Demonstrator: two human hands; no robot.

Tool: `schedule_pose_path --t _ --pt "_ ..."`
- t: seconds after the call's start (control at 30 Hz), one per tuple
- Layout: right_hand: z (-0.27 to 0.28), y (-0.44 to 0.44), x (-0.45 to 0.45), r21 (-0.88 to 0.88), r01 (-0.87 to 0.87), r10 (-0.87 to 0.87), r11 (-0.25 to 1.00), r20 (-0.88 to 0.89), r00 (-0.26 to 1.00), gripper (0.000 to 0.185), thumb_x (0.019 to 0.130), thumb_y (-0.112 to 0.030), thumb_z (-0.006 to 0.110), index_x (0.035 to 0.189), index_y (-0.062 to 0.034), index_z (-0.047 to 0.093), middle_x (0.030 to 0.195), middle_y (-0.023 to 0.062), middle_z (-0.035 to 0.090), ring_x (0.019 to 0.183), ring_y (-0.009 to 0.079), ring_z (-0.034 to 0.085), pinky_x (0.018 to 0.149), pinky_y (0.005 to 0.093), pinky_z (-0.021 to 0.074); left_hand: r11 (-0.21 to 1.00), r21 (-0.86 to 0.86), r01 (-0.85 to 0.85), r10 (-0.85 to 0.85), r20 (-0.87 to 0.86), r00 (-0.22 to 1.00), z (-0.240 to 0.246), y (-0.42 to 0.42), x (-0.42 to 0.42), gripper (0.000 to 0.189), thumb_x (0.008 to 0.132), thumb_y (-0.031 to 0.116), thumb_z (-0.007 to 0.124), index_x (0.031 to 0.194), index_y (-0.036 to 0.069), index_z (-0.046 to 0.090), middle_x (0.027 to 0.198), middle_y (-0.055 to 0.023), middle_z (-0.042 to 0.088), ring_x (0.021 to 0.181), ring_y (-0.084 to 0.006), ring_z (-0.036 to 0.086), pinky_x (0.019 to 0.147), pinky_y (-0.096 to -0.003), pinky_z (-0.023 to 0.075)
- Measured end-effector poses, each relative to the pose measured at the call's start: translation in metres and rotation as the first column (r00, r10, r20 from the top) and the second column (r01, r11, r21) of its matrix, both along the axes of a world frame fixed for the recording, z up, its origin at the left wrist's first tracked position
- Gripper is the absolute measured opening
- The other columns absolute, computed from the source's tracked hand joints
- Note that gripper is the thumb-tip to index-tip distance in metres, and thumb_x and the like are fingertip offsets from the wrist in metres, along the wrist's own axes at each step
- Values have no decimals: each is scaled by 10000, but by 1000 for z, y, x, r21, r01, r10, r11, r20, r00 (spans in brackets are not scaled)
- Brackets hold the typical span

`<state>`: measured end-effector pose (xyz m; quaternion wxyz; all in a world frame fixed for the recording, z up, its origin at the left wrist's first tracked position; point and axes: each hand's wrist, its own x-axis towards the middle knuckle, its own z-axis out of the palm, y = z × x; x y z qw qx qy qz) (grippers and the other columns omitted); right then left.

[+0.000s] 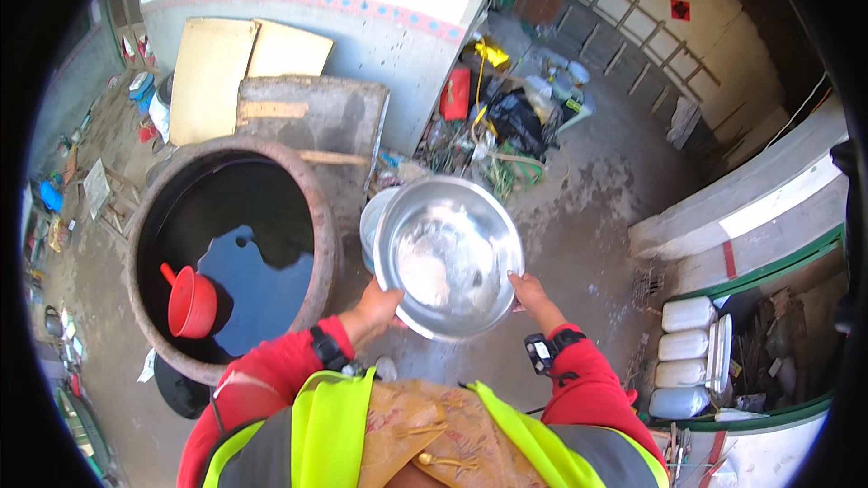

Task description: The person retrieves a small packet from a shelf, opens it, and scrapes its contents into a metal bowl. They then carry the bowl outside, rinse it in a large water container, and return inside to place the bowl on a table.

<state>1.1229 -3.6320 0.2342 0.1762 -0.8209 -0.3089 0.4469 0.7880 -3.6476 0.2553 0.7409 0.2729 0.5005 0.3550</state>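
A shiny metal basin is held out in front of me, its inside facing up. My left hand grips its near left rim, thumb over the edge. On the opposite side my right hand holds the right rim. Whether the basin contains water I cannot tell from the glare. To the left stands a large round earthenware vat with dark liquid that mirrors the sky. A red plastic dipper floats in it near the left wall. Partly hidden behind the basin is a pale bucket.
Boards lean on the wall behind the vat. Bags and tangled netting are heaped beyond the basin. A wooden ladder rests along the far wall. Several white plastic jugs stand at right. The concrete floor has wet patches.
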Motion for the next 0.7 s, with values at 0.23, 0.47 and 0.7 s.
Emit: schedule_pose_path --t 0.23,0.47,0.7 --pt "-29 -106 -56 60 430 -200 901 -822 533 349 886 -209 500 1184 -32 457 1027 99 607 826 236 623 571 358 538 993 8 117 -117 72 991 -21 11 37 373 784 44 466 1148 -34 440 864 -173 604 586 -286 622 401 -352 515" --pt "-53 -162 -23 220 826 -503 519 -703 503 340 782 7 518 1106 82 447 981 176 570 802 301 620 611 415 551 833 -98 544 -552 -129 823 -29 25 52 707 845 375 599 1381 99 229 1227 -162 495 853 -250 623 661 -389 540" --pt "-69 -170 57 85 857 -627 508 -645 436 235 789 -31 501 995 79 478 815 168 598 644 282 626 494 377 536 428 314 847 -186 -887 422 -34 68 -45 384 817 155 628 1175 48 538 1034 -110 620 737 -173 602 720 -289 489"
